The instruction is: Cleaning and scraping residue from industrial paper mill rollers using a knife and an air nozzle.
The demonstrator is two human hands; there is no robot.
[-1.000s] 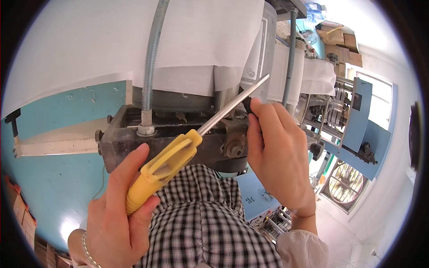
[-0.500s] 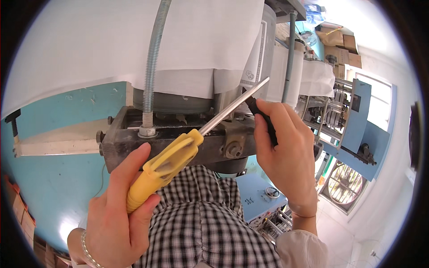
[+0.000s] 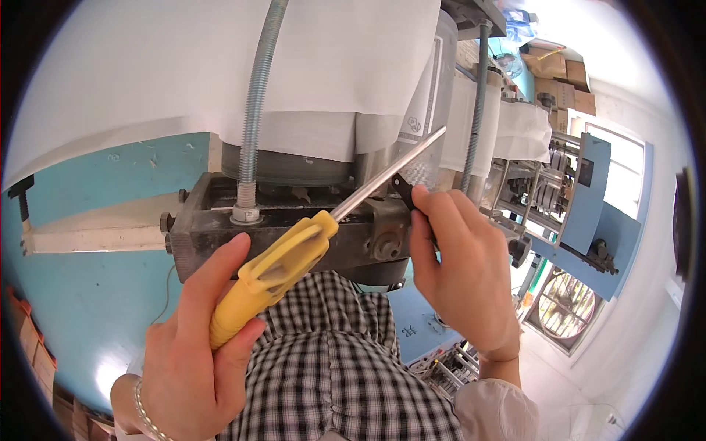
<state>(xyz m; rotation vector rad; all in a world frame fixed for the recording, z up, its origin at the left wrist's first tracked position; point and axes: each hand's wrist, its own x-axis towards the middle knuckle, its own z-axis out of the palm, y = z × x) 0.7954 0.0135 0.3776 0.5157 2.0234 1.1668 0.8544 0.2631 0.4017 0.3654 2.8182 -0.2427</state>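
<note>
My left hand (image 3: 195, 342) is closed round the yellow handle of a screwdriver (image 3: 276, 268), whose bare metal shaft slants up and to the right. My right hand (image 3: 467, 268) grips a slim black tool (image 3: 402, 189) with a small hole near its end. That end lies right beside the screwdriver shaft, about halfway along; whether they touch I cannot tell. My fingers hide the rest of the black tool. Behind both sits a dark metal machine frame (image 3: 309, 239) with a bolted bracket (image 3: 385, 242) and an upright threaded rod (image 3: 257, 110).
White sheet material (image 3: 147, 66) drapes over the machine at the upper left. A second threaded rod (image 3: 476, 103) stands at the right. Farther right are more machinery (image 3: 540, 180), blue panels (image 3: 610, 235), cardboard boxes (image 3: 551, 62) and a round fan (image 3: 566, 305).
My right hand has drawn the black tool down, from higher on the screwdriver shaft toward the yellow handle. The left hand and screwdriver have barely shifted.
</note>
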